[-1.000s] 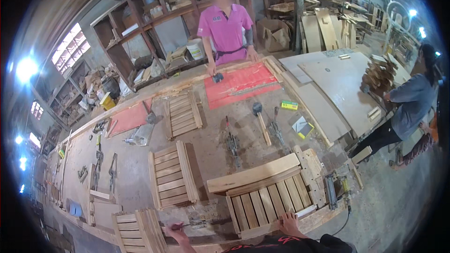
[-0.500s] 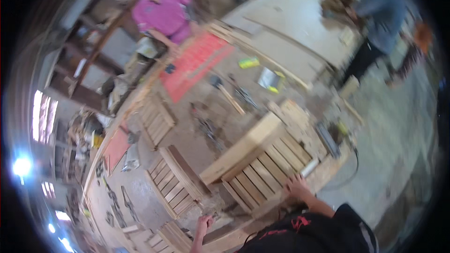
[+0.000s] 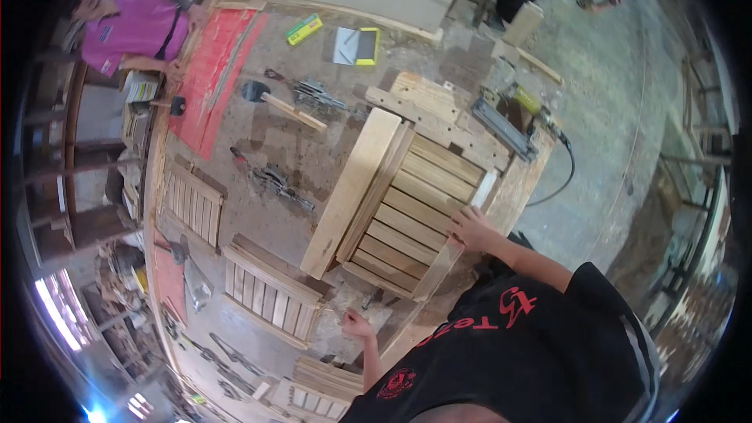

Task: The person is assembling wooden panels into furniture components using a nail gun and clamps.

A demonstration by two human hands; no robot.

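Note:
A slatted wooden panel lies on the workbench in front of me, with a thick wooden beam along its far left side. My right hand rests on the panel's near rail, fingers spread over the wood. Left of the panel's near corner, my left hand is closed just above the bench edge. Whatever it may hold is too small to make out. A small dark metal tool lies between that hand and the panel. Another slatted panel stands to the left.
Further slatted panels sit at the left. Clamps, a black-headed mallet, a yellow box and a red sheet lie beyond. A nail gun with a hose is at right. A person in pink stands across the bench.
My view has turned, so the bench appears rotated and shifted left. My right hand stays on the panel's rail, and my left hand stays closed near its corner.

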